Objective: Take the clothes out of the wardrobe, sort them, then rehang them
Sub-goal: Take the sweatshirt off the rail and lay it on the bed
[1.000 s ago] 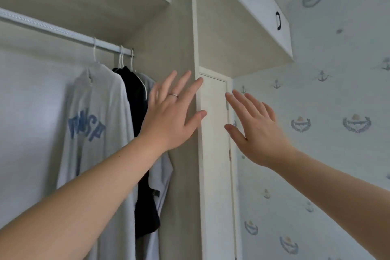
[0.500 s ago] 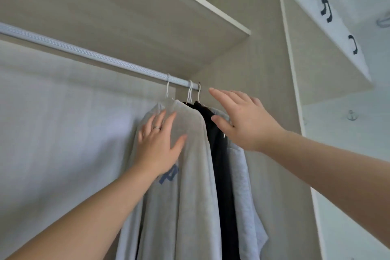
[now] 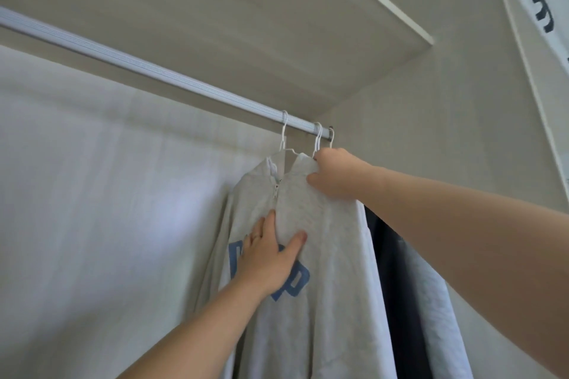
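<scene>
The fingers of the right hand [image 3: 338, 177] are curled tight over the shoulder of the grey sweatshirt [image 3: 323, 301], right beside its collar, with the thumb pressed into the cloth from the front. Lower down, the left hand [image 3: 268, 261] pinches a fold of the chest between thumb and forefinger, just above the blue lettering; a ring shows on one finger. The sweatshirt hangs on a white wire hanger [image 3: 283, 135] hooked over the rail [image 3: 154, 74], near the rail's right end inside the wardrobe [image 3: 92, 209]. It looks like soft, thick jersey: light enough for one hand, limp, and likely to slide off a thin wire hanger if tugged by the cloth alone. The safer hold, I judge, is the hanger's hook or neck, lifted up and off the rail, with the other hand steadying the body. Close behind it hang a dark garment [image 3: 391, 271] and a pale garment [image 3: 437, 301] on hooks of their own, pressed against one another, so the hooks may snag. Above the rail runs a wooden shelf [image 3: 277, 24]. The wardrobe's side panel stands just to the right, and a white cupboard door [image 3: 551, 71] with dark handles shows at the far upper right. No surface for sorting is in view
</scene>
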### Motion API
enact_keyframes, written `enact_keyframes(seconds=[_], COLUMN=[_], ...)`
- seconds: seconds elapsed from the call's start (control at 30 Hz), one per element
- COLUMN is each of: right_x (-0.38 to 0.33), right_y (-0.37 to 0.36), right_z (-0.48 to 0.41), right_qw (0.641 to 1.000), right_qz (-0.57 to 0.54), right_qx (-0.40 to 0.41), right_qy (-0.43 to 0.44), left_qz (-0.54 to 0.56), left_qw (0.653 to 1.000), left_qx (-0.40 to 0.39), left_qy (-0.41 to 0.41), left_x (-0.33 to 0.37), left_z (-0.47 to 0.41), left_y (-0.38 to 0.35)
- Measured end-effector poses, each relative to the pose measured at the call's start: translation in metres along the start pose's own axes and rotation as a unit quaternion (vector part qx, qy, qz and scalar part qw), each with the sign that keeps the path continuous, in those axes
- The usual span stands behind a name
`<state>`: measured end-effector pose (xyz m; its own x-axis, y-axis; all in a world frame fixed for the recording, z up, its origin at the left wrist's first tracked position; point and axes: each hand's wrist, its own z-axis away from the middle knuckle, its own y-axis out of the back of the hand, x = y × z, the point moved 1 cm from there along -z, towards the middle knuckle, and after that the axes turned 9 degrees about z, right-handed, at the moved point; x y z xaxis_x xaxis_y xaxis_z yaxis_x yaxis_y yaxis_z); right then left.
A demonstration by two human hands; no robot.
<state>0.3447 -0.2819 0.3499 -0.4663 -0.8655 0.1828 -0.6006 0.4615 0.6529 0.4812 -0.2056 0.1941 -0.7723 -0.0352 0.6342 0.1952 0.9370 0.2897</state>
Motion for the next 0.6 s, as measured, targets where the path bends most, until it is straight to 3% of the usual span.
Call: enact_keyframes(seconds=[0.27,0.6], right_x=[-0.01,0.006], right_y=[-0.007,0.004], right_z=[-0.021,-0.024], right_qw=[0.998,0.982], right_qz=[-0.034,-0.096], right_qx=[0.018,0.13], right_qy=[-0.046,-0.102], left_qz=[0.043,0.054], left_qw=[0.999,0.998], left_qx=[0.005,0.014], left_qy=[-0.012,-0.042], left_x=[-0.01,0.013], left_z=[-0.007,-0.015], left_y=[-0.008,-0.001])
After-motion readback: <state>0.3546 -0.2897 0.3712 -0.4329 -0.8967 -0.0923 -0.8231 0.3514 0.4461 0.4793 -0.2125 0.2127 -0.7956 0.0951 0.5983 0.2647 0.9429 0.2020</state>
